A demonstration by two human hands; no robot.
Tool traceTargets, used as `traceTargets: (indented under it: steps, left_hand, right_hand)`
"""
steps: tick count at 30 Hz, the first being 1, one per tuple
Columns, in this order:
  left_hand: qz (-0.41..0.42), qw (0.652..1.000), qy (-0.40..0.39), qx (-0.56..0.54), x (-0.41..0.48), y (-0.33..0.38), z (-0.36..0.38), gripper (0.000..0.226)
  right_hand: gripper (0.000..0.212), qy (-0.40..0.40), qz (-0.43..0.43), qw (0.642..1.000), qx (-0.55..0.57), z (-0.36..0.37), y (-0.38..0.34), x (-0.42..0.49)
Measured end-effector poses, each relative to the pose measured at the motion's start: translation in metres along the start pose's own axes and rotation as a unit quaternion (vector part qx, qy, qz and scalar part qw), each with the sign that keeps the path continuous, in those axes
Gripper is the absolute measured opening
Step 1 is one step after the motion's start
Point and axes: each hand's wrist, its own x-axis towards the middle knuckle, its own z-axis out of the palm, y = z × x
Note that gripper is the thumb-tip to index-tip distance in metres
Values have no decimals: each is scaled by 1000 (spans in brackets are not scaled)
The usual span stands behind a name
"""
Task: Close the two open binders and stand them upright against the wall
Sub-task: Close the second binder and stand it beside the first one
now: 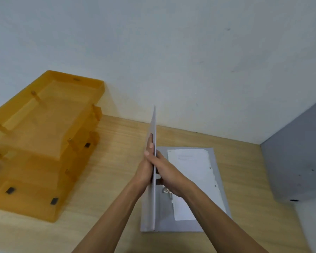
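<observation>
A grey binder (216,181) lies open on the wooden desk, with white punched paper (190,161) on its right half. Its left cover (153,125) is raised nearly vertical, seen edge-on. My left hand (146,167) presses flat against the cover's left face. My right hand (167,170) holds the cover from the right side, fingers wrapped on its edge. The metal ring clip (167,191) shows just below my right wrist. A second grey binder (295,156) stands at the right edge, leaning near the wall.
A stacked orange translucent letter tray (44,139) occupies the desk's left side against the white wall (190,61). Bare wooden desk (117,143) shows between the tray and the binder.
</observation>
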Motion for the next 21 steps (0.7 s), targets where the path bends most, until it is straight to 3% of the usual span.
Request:
traceTargets:
  steps: [3, 5, 10, 15, 18, 21]
  left_hand:
    - [15, 998, -2, 66, 8, -24, 31, 69]
    - [32, 989, -9, 145, 21, -52, 33, 64]
    - [-38, 952, -33, 303, 22, -113, 27, 66]
    - [-53, 934, -63, 348, 16, -129, 35, 71]
    - [-37, 917, -72, 392, 13, -133, 45, 79]
    - [-18, 900, -83, 428, 11, -137, 46, 85]
  right_hand:
    - [48, 55, -10, 998, 18, -34, 10, -14]
    - [37, 74, -7, 996, 47, -60, 15, -22]
    - [24, 149, -8, 988, 32, -148, 56, -43]
    - [34, 306, 52, 949, -53, -228, 137, -52]
    - [58, 314, 107, 934, -132, -233, 167, -48]
    - [88, 289, 95, 910, -282, -221, 177, -36]
